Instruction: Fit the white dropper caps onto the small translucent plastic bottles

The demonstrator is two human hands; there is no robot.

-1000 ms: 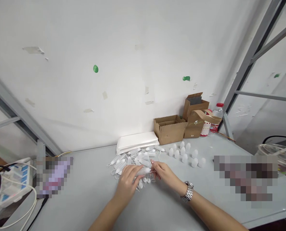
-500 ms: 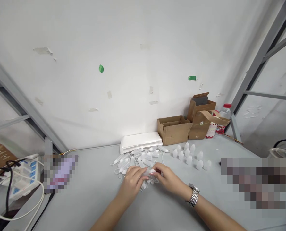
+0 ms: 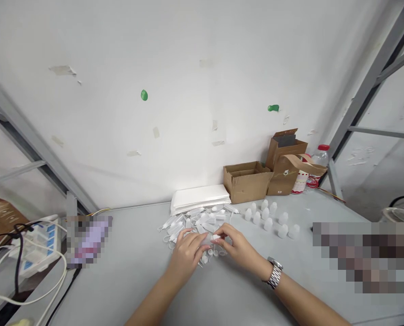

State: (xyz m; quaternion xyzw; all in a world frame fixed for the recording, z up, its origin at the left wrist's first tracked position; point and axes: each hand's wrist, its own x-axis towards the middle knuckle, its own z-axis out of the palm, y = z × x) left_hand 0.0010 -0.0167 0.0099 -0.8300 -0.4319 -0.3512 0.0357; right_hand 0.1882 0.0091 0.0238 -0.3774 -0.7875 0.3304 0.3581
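Observation:
My left hand pinches a small translucent white piece between thumb and fingers. From the other side my right hand grips the same piece by its white end, fingertips close to those of my left hand. Behind them spreads a pile of translucent white tube-like parts with thin loops. Small round white parts lie just below my fingertips. Several frosted white caps stand in loose rows to the right of the pile.
White sheets are stacked behind the pile. An open cardboard box, a brown paper bag and a red-capped bottle stand along the wall. At left are a power strip with cables and a blurred purple item.
Both hands stay together around the small piece, with only slight finger movement. The whole view has shifted a little.

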